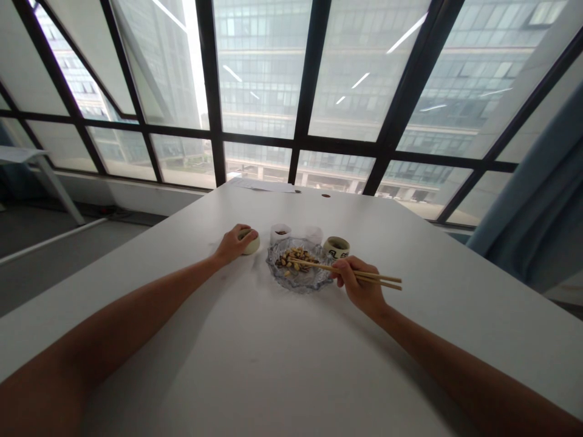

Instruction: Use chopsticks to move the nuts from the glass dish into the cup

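My right hand (362, 282) is closed around a pair of wooden chopsticks (380, 278). Their tips reach into a heap of nuts or seeds (298, 258) in a clear glass bowl (303, 284) with a wavy rim. On the left, my left hand (234, 243) is wrapped round a small cream cup (250, 244) standing on the table, its thumb at the rim. A second cream cup (337, 246) with dark markings stands just behind my right hand. Behind the bowl is a white cup (280, 233) with something dark inside, and beside it a translucent cup (313, 233).
The white table (255, 364) stretches toward the window. Papers (262, 184) lie at its far edge, near two small dark round spots (325, 195). A blue curtain (528, 200) hangs on the right, and another table (27, 155) stands at far left.
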### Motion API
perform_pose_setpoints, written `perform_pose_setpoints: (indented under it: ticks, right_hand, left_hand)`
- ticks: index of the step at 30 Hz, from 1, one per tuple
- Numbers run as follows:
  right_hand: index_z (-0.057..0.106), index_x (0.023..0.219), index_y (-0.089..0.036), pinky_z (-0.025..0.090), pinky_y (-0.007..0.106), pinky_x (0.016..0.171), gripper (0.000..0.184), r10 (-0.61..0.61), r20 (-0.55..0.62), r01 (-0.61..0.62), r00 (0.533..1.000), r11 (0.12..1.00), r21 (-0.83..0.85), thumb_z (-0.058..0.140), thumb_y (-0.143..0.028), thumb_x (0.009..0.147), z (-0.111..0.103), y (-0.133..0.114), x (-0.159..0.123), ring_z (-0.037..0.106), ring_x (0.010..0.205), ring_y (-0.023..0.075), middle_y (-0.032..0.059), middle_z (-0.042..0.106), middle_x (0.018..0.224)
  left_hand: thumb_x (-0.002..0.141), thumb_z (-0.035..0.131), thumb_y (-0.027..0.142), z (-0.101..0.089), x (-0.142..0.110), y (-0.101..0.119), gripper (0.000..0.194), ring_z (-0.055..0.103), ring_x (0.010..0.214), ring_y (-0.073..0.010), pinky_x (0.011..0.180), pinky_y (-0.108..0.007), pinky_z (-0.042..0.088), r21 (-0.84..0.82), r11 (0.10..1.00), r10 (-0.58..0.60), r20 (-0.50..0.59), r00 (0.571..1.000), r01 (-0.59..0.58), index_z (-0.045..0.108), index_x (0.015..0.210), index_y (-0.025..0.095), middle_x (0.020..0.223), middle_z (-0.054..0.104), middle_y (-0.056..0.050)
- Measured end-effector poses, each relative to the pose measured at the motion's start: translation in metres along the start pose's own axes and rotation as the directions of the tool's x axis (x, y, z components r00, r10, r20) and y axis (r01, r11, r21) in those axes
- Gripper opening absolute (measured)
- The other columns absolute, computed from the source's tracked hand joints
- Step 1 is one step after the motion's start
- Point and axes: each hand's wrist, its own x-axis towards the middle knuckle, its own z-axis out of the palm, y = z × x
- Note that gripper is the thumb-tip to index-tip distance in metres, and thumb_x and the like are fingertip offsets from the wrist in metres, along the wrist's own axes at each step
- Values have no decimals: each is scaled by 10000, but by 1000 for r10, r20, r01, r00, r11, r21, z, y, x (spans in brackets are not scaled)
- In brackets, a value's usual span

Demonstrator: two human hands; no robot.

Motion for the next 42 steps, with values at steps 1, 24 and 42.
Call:
perform_pose_setpoints:
  ticks: [1,24,42]
  right_hand:
    - [674,695,-183,428,245,407,541,6,13,-6,1000,1000,4,580,-666,921,1,0,0,550,423,135,52,671,564]
    - [653,650,-197,404,244,420,455,-89,125,104,988,988,-115,625,-560,923,2,-22,0,542,423,134,25,617,507]
    - [631,637,-211,385,248,500,495,-213,285,296,935,910,-291,511,-529,997,-3,-31,4,523,477,124,13,598,547]
  left_hand:
    - [789,596,671,0,0,0,628,698,990,-297,861,-400,550,-3,1000,-1,2,1000,1,661,1139,153,1079,744,-141]
    - [788,593,653,1,-1,2,596,703,976,-296,855,-394,548,5,1000,6,-1,1000,-6,664,1119,162,1058,749,-135]
    - [795,587,670,1,0,0,610,701,974,-288,849,-389,551,3,1000,8,2,1000,-8,660,1131,166,1059,749,-133]
